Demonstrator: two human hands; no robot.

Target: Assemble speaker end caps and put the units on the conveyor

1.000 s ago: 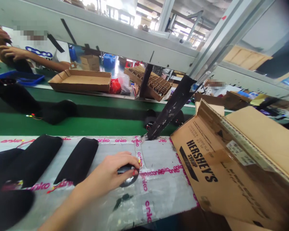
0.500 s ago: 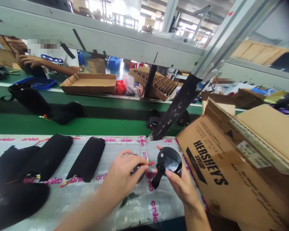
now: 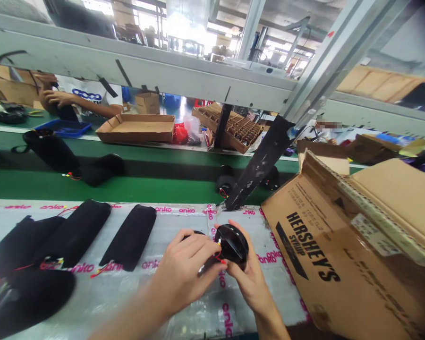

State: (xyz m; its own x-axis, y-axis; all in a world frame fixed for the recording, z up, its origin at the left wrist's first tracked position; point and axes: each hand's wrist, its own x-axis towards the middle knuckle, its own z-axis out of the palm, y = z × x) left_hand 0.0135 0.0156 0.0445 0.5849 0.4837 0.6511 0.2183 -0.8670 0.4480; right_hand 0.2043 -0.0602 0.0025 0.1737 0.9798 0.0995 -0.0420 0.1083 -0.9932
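1. At the far left, beyond the green conveyor belt (image 3: 127, 191), we see a co-worker's hands (image 3: 58, 97) at work over a blue tray (image 3: 64, 128). A shallow cardboard tray (image 3: 134, 128) sits further along, perhaps parked there to stay out of the working space.
2. On the near counter (image 3: 102, 297), covered in plastic with pink-printed tape, we find black padded sleeves (image 3: 129, 238) laid side by side, with thin red wires (image 3: 102, 270) trailing from them. Their spacing looks meant to keep each one separate.
3. Next comes the left hand (image 3: 186, 269). Its fingers (image 3: 194, 248) are curled and pressed close together over a dark round piece (image 3: 198, 232), which they mostly hide, so we cannot tell exactly what they pinch. The grip seems to steady that piece just above the counter.
4. The right hand (image 3: 250, 288) cradles a glossy black dome (image 3: 233, 244) from below, fingers spread around it. We see the dome raised between both hands, with a red wire (image 3: 220, 258) at its edge, probably held there to keep that edge within the left hand's reach.
5. At the right, an open Hershey's Syrup cardboard box (image 3: 311, 250) stands just beside the right hand, with its printed side facing us.
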